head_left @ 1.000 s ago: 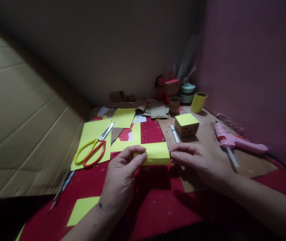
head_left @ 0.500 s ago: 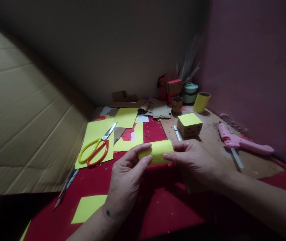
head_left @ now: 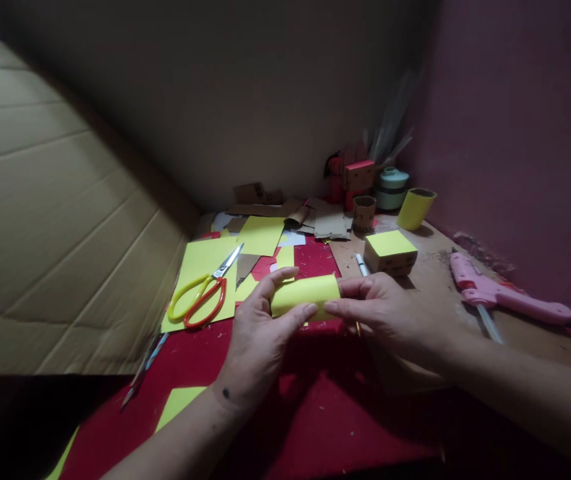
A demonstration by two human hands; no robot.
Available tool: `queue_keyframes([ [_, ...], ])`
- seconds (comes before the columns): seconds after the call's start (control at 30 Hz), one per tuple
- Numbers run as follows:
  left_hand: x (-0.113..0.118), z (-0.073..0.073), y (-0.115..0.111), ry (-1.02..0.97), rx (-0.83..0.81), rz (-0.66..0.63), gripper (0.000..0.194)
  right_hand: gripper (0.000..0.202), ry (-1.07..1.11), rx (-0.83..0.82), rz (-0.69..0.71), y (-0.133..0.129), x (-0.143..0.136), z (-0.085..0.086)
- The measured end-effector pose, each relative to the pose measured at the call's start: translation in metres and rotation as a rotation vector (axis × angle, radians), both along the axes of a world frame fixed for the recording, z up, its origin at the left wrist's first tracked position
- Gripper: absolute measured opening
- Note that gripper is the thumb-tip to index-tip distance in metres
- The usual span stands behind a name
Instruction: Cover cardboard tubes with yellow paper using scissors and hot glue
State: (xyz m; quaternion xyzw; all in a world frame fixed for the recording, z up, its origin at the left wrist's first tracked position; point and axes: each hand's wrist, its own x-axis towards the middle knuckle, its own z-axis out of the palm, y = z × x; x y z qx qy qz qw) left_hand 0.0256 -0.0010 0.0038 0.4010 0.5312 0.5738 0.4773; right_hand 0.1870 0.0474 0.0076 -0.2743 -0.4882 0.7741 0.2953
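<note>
You have the yellow roll point(head_left: 305, 293) between your two hands, lying crosswise in front of you and seemingly held up off the red surface point(head_left: 330, 413), with shadow beneath it. Your left hand point(head_left: 258, 337) is closed around its left end, the thumb along the near side and the forefinger up over the far side. Your right hand point(head_left: 393, 317) pinches the right end, its thumb tip on the near lower edge, close to the left thumb; whether a right fingertip sits inside the end cannot be told. The roll looks very light, so it should need almost no lifting force. Its outer skin looks like smooth paper that would crease under a hard squeeze, and whether a stiffer core lies under it is hidden, so treat it as soft. The surface seems dry and little likely to slip. Best hold it near both ends with the flats of your thumbs, pressing evenly along the length rather than digging in at one spot. Beyond your right hand stand the yellow-topped box point(head_left: 391, 253) and the white pen point(head_left: 361, 265), with the pink glue gun point(head_left: 508, 297) farther right; the scissors point(head_left: 215, 275) lie on yellow paper point(head_left: 205, 252) to your left
</note>
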Motion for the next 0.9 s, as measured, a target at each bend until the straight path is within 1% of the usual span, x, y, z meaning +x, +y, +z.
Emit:
queue_keyframes([
  [0.07,-0.003,0.003,0.003,-0.023,0.003,-0.002,0.049,0.017,-0.051,0.022,-0.038,0.008,0.002,-0.003],
  [0.13,-0.007,0.006,0.006,-0.048,-0.007,-0.032,0.052,0.015,-0.1,0.046,-0.072,0.016,0.007,-0.008],
  [0.2,-0.01,0.007,0.01,-0.073,-0.037,-0.072,0.056,0.015,-0.118,0.063,-0.061,0.023,0.011,-0.015],
  [0.3,-0.013,0.005,0.015,-0.108,-0.059,-0.094,0.059,0.022,-0.034,0.085,-0.008,0.032,0.016,-0.024],
  [0.37,-0.012,0.003,0.017,-0.125,-0.056,-0.087,0.059,0.031,0.033,0.067,0.008,0.034,0.016,-0.028],
  [0.4,-0.012,0.002,0.018,-0.129,-0.055,-0.087,0.059,0.032,0.042,0.05,0.003,0.033,0.015,-0.029],
  [0.5,-0.009,-0.001,0.017,-0.148,-0.073,-0.106,0.056,0.025,0.026,0.016,-0.058,0.026,0.008,-0.028],
  [0.57,-0.006,-0.002,0.015,-0.168,-0.072,-0.114,0.053,0.034,0.033,-0.015,-0.12,0.019,0.003,-0.025],
  [0.67,-0.004,-0.004,0.011,-0.162,-0.058,-0.116,0.051,0.035,0.049,-0.076,-0.172,0.008,-0.002,-0.019],
  [0.8,-0.005,-0.005,0.008,-0.143,-0.06,-0.138,0.056,0.034,0.081,-0.141,-0.158,0.004,-0.001,-0.015],
  [0.9,-0.006,-0.005,0.009,-0.136,-0.052,-0.116,0.052,0.032,0.068,-0.105,-0.118,0.006,0.001,-0.017],
])
